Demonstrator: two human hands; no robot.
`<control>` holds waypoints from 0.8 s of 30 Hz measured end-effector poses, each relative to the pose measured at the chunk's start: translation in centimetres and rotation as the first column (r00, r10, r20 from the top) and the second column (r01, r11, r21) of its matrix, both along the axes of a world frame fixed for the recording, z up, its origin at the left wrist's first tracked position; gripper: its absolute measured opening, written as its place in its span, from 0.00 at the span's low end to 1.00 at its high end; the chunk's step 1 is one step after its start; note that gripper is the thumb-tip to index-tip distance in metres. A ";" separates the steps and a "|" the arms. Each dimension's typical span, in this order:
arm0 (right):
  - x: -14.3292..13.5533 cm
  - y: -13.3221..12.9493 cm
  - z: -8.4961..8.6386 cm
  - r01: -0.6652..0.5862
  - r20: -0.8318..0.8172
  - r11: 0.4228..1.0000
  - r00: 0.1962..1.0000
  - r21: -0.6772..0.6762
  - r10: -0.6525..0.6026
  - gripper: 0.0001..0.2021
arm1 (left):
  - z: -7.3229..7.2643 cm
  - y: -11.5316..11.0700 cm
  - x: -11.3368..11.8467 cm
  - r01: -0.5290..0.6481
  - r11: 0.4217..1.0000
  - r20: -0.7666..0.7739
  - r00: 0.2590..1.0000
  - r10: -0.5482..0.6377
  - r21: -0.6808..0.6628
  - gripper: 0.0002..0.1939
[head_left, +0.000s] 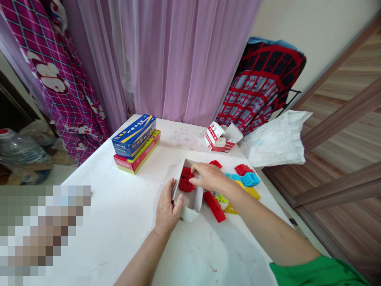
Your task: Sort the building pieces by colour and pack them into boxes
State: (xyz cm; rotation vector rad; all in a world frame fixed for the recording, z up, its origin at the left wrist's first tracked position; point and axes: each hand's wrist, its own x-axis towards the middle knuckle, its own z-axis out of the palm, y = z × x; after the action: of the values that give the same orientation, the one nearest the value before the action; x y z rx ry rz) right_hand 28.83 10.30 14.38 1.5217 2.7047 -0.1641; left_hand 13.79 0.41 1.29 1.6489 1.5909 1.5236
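Observation:
A small open carton (190, 215) lies on the table before me, its inside white and an end flap folded out toward me. My left hand (167, 208) grips its left side, thumb over the rim. Inside the far half sit red plastic pieces with notched edges (186, 183). My right hand (208, 177) reaches in from the right, fingers bent together against these red pieces. Whether a piece is pinched between the fingertips is hard to see. Just right of the carton rests a long red block (214, 206), partly beside yellow pieces (231, 209).
Blue pieces (250, 179) and more red pieces (243, 170) lie at the right edge, near a white plastic bag (276, 139). An opened red-and-white carton (218, 139) stands behind. At back left, a blue box (133, 137) sits on a red-and-green box (138, 159).

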 end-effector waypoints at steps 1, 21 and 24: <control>1.4 1.1 0.5 0.072 -0.054 0.997 0.996 0.034 -0.070 0.08 | 0.0 0.0 0.0 -0.001 1.000 0.002 1.000 0.001 0.000 0.26; 5.3 10.1 -4.0 0.022 0.417 0.999 0.909 -0.037 -0.004 0.20 | -0.2 0.0 -0.4 0.004 0.999 0.003 1.000 -0.004 -0.045 0.26; 4.7 10.4 -3.9 0.005 0.461 0.999 0.887 -0.054 0.020 0.20 | -0.3 0.0 -0.5 0.005 0.999 0.005 1.000 -0.005 -0.050 0.25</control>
State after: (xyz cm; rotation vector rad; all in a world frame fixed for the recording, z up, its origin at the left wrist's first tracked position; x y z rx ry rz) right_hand 33.58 20.75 10.46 1.3275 2.3070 0.1138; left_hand 13.29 0.40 1.03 1.6205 1.6083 1.4725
